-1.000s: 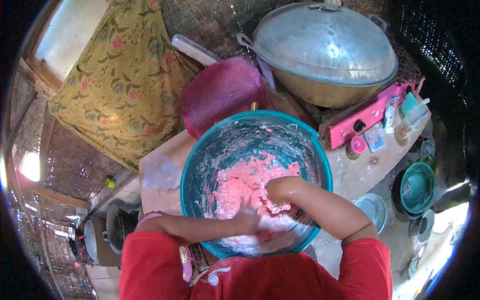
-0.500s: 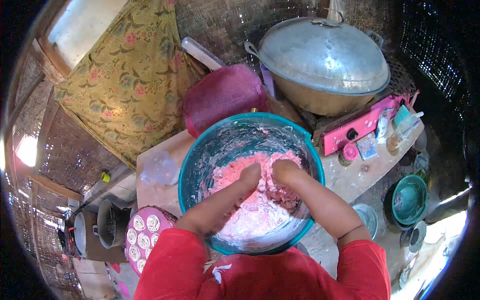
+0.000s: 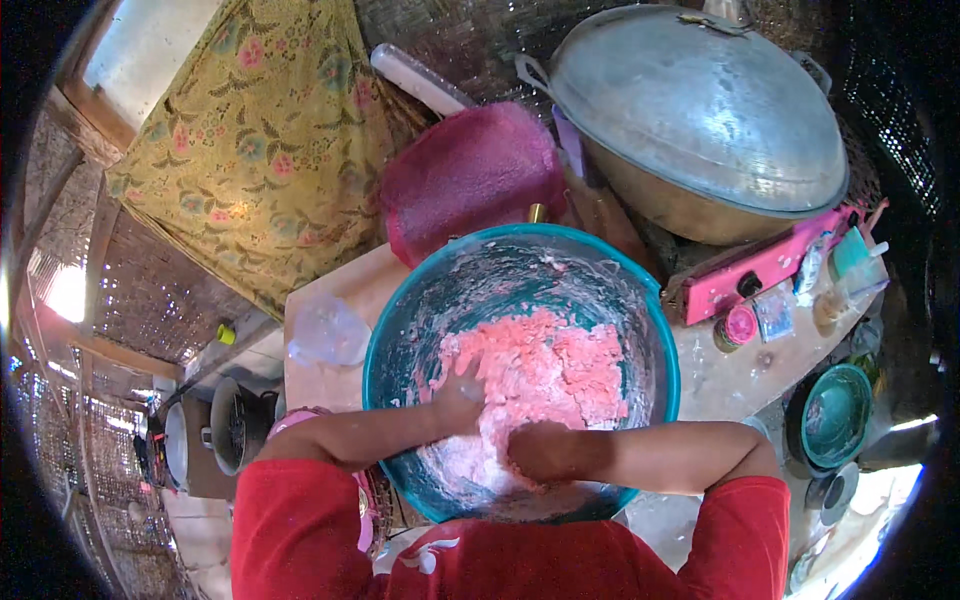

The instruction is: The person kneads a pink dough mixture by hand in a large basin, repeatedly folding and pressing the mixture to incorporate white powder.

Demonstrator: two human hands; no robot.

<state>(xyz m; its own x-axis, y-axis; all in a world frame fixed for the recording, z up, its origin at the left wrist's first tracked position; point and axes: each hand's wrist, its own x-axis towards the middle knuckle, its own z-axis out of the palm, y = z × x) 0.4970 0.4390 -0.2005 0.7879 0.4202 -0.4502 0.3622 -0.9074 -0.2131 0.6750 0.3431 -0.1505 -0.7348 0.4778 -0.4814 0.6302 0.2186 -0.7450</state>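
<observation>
I see both of my hands down inside the teal mixing bowl [image 3: 385, 330], which sits on the pale table [image 3: 730, 375] right in front of my red-sleeved arms. My left hand [image 3: 462, 392] lies flat with the fingers spread, pressing on the near-left edge of the pink dough [image 3: 545, 365]; its grip is wide and holds nothing. My right hand [image 3: 540, 452] is curled into a loose fist and pushed into the near side of the dough, smeared pink, so its grip is narrow and I cannot tell whether it closes on a lump. The dough lies heaped in the middle of the bowl, with whitish smears up the inner wall. A crumpled clear plastic bag [image 3: 328, 332] lies just beside the bowl on its left. Behind the bowl lies a magenta cloth [image 3: 470, 175], and to the right of that a big metal wok under a domed lid [image 3: 700, 110]. A pink stove [image 3: 765, 265] stands near the bowl's right rim.
</observation>
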